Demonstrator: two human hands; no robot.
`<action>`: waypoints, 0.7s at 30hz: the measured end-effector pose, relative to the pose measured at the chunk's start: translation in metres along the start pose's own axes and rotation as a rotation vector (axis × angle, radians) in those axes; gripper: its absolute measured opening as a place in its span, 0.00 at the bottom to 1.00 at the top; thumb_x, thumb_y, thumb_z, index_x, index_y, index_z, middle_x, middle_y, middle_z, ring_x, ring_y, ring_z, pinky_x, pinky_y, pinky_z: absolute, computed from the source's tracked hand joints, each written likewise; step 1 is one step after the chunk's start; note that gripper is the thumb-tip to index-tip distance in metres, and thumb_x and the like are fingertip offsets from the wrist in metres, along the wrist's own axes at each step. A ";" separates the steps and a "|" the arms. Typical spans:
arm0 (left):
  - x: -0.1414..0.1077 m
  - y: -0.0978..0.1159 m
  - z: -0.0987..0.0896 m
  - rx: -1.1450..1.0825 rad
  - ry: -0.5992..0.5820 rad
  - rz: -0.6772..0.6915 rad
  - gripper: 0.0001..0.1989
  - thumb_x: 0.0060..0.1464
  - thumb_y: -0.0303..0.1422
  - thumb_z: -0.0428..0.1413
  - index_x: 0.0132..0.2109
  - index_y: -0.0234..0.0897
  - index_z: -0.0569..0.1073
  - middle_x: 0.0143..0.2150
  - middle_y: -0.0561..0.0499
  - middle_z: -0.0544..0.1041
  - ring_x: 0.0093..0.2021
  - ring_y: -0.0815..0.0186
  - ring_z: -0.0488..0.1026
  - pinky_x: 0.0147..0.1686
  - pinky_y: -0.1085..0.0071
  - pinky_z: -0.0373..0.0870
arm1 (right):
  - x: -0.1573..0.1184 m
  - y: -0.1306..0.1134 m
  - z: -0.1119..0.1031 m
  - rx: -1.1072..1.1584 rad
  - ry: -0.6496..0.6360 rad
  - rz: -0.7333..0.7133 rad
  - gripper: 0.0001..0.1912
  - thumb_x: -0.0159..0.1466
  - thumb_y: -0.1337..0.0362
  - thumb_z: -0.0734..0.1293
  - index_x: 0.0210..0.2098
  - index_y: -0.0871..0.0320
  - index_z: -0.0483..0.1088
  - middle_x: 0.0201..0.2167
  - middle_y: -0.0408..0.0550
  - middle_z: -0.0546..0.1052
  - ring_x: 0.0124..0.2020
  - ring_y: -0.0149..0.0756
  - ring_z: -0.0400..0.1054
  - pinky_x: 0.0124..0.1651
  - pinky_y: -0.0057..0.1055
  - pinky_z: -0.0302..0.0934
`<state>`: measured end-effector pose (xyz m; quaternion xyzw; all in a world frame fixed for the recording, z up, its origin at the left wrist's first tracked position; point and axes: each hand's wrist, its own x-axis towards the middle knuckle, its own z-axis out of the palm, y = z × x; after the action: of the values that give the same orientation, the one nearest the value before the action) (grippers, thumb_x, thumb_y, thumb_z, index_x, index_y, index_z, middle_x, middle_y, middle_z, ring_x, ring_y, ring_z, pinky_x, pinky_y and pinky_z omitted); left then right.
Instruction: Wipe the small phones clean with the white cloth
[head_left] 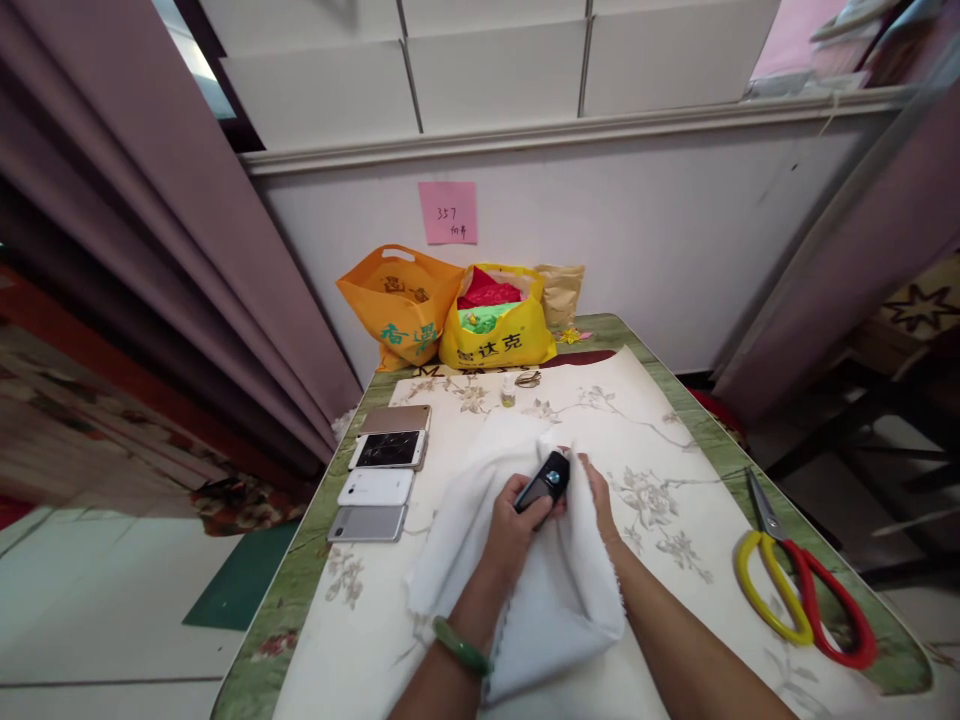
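My left hand (517, 515) is closed around a small dark mobile phone (546, 484) with a round shiny spot near its upper end. A white cloth (480, 560) lies spread beneath both hands, rumpled, with a scalloped edge. My right hand (596, 497) grips a raised fold of this cloth along the phone's right side; its fingertips are partly hidden by the fabric. A green bangle (460, 646) circles my left wrist.
Several phones lie in a column at left, including one with a dark screen (388, 450). Large scissors (799, 590) with yellow and red handles rest at right. An orange bag (401, 305), a yellow bag (495, 345) and a small bottle (508, 390) stand farther back.
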<state>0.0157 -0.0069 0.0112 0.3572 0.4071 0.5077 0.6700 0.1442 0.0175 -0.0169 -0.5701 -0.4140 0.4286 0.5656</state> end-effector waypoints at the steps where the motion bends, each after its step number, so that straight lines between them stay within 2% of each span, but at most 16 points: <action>1: -0.001 0.000 0.001 0.075 -0.039 0.016 0.13 0.45 0.34 0.64 0.35 0.35 0.69 0.33 0.51 0.76 0.36 0.65 0.75 0.38 0.70 0.71 | -0.001 -0.003 0.000 -0.081 -0.012 -0.056 0.31 0.55 0.38 0.63 0.40 0.60 0.71 0.25 0.45 0.75 0.27 0.38 0.68 0.33 0.32 0.62; 3: -0.004 0.001 0.004 0.175 -0.086 0.040 0.11 0.46 0.34 0.62 0.37 0.35 0.72 0.33 0.51 0.74 0.34 0.67 0.71 0.33 0.73 0.69 | -0.001 -0.011 -0.001 -0.261 -0.032 -0.149 0.28 0.52 0.42 0.68 0.42 0.58 0.70 0.29 0.45 0.76 0.30 0.38 0.68 0.38 0.32 0.62; 6: -0.005 0.006 0.007 0.181 -0.132 0.008 0.13 0.46 0.35 0.62 0.40 0.35 0.73 0.34 0.51 0.74 0.30 0.68 0.68 0.27 0.74 0.66 | -0.001 -0.019 -0.005 -0.359 -0.039 -0.139 0.23 0.54 0.45 0.69 0.38 0.57 0.70 0.27 0.43 0.75 0.28 0.37 0.67 0.37 0.31 0.60; 10: -0.002 0.007 0.008 0.178 -0.108 0.016 0.12 0.49 0.39 0.61 0.33 0.34 0.72 0.28 0.52 0.71 0.27 0.70 0.65 0.26 0.76 0.63 | 0.000 -0.017 -0.007 -0.250 0.001 -0.116 0.21 0.59 0.44 0.63 0.29 0.58 0.68 0.22 0.41 0.71 0.26 0.34 0.63 0.32 0.27 0.58; 14: 0.001 0.001 0.007 0.185 -0.014 0.018 0.18 0.50 0.46 0.59 0.26 0.35 0.67 0.21 0.56 0.65 0.22 0.73 0.60 0.21 0.76 0.59 | 0.006 -0.009 -0.006 -0.200 0.059 -0.025 0.26 0.59 0.40 0.61 0.22 0.57 0.63 0.16 0.39 0.64 0.22 0.31 0.58 0.26 0.27 0.55; 18: 0.001 -0.005 0.005 0.138 -0.008 -0.029 0.19 0.52 0.50 0.55 0.30 0.37 0.66 0.19 0.57 0.67 0.17 0.71 0.64 0.17 0.75 0.60 | 0.014 -0.005 -0.011 -0.114 0.143 0.083 0.29 0.56 0.36 0.61 0.19 0.55 0.60 0.13 0.39 0.61 0.19 0.31 0.57 0.23 0.28 0.54; 21: 0.002 -0.006 0.002 0.036 0.065 -0.038 0.20 0.52 0.51 0.54 0.32 0.38 0.64 0.19 0.57 0.67 0.15 0.72 0.63 0.14 0.77 0.57 | 0.016 -0.004 -0.018 -0.021 0.221 0.109 0.30 0.56 0.33 0.58 0.19 0.54 0.60 0.10 0.39 0.59 0.17 0.33 0.57 0.21 0.30 0.54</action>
<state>0.0203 -0.0066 0.0069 0.3447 0.4443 0.4987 0.6596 0.1659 0.0281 -0.0133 -0.6413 -0.3219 0.3891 0.5776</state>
